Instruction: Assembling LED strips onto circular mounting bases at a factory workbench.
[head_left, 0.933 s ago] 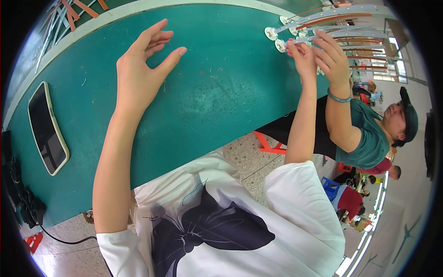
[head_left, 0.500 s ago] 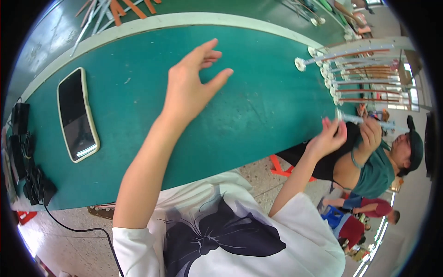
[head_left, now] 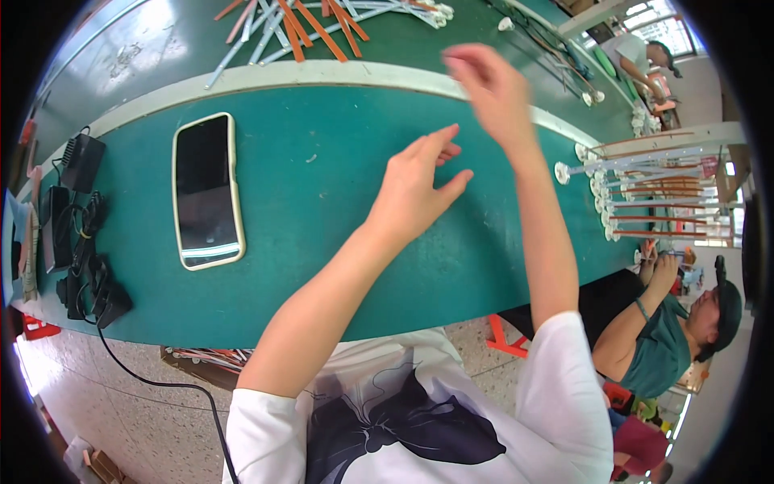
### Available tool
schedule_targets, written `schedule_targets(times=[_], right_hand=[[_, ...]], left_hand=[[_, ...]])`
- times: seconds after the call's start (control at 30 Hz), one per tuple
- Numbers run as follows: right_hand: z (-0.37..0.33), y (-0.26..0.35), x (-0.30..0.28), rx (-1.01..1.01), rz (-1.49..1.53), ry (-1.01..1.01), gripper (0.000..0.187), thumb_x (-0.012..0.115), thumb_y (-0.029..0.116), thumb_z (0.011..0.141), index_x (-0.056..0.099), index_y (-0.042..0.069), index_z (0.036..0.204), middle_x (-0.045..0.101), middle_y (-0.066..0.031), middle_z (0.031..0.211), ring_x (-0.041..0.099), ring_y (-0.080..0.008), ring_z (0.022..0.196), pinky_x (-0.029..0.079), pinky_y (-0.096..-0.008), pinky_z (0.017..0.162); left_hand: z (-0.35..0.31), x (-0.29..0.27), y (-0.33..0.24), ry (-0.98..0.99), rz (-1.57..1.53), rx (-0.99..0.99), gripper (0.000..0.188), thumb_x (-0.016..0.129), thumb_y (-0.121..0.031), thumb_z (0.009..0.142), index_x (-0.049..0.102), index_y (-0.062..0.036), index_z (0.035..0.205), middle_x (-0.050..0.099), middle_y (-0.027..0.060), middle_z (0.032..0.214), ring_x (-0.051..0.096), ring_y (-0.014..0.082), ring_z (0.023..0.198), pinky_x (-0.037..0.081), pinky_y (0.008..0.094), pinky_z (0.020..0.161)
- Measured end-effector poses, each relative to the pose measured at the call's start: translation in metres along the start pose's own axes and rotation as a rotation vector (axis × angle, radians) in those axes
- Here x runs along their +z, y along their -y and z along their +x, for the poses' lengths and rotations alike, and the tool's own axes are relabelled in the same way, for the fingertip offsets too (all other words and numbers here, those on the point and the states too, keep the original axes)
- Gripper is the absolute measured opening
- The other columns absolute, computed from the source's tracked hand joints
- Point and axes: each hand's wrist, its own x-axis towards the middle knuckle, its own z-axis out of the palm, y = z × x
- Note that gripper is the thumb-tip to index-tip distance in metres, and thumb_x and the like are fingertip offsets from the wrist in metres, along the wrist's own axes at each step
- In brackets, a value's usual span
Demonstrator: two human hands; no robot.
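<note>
My left hand (head_left: pixel 421 181) hovers over the green tabletop (head_left: pixel 322 218), its fingers and thumb apart and nothing in it. Farther out and to the right, my right hand (head_left: pixel 493 90) reaches over the table's pale far ledge (head_left: pixel 363 76), slightly smeared by motion. Its fingers stretch leftward, bent, and no object shows in them. Beyond the ledge lies a loose pile of orange and white strips (head_left: pixel 310 28), some ending in white round pieces (head_left: pixel 440 14). A phone in a cream case (head_left: pixel 207 189) rests on the tabletop to the left.
Black adapters and cables (head_left: pixel 81 226) crowd the left end. Strips with white round ends (head_left: pixel 657 185) lie side by side at the right. A co-worker (head_left: pixel 657 343) sits there, hands (head_left: pixel 663 274) near the table. Below the table edge stands a box of strips (head_left: pixel 205 365).
My right hand has swung from beside the co-worker's hands at the right to the far ledge. The view has turned rightward and farther out. My left hand stays open.
</note>
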Motion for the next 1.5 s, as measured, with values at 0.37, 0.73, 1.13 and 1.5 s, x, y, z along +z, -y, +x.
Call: schedule_targets(times=[0.37,0.73,1.13,1.5], right_hand=[[0.137,-0.029,0.116,-0.034,-0.67,0.356,0.023,0.069,0.023,0.074,0.07,0.003,0.086,0.069,-0.0181,0.083,0.068,-0.0347,0.082,0.055,-0.0421,0.076],[0.118,0.018,-0.145,0.12,-0.461,0.016,0.022,0.068,0.018,0.082,0.068,0.002,0.097,0.067,-0.009,0.073,0.064,-0.0171,0.065,0.049,-0.028,0.061],[0.036,0.013,-0.245,0.039,-0.367,-0.1,0.038,0.066,0.02,0.089,0.058,0.006,0.123,0.066,-0.002,0.094,0.056,-0.0066,0.077,0.045,-0.0213,0.071],[-0.074,-0.011,-0.067,0.17,0.392,-0.049,0.027,0.067,0.017,0.088,0.062,0.003,0.111,0.065,-0.0025,0.089,0.058,-0.0083,0.073,0.049,-0.0237,0.066]], left_hand=[[0.002,0.004,0.002,0.052,-0.072,-0.075,0.057,0.072,-0.002,0.076,0.048,0.0014,0.128,0.064,0.0169,0.101,0.065,0.0295,0.092,0.055,0.0364,0.08],[0.001,0.001,-0.002,0.022,-0.045,-0.132,0.051,0.072,-0.005,0.08,0.051,-0.0007,0.126,0.066,0.0142,0.098,0.066,0.0256,0.086,0.056,0.0336,0.078],[0.001,0.001,-0.005,0.045,-0.013,-0.123,0.046,0.071,-0.008,0.081,0.056,-0.0019,0.123,0.066,0.0108,0.1,0.066,0.0224,0.089,0.055,0.0325,0.079],[-0.005,0.005,-0.002,0.298,0.243,-0.019,0.031,0.072,-0.014,0.079,0.066,-0.0085,0.11,0.062,0.0098,0.1,0.063,0.0271,0.09,0.053,0.0374,0.078]])
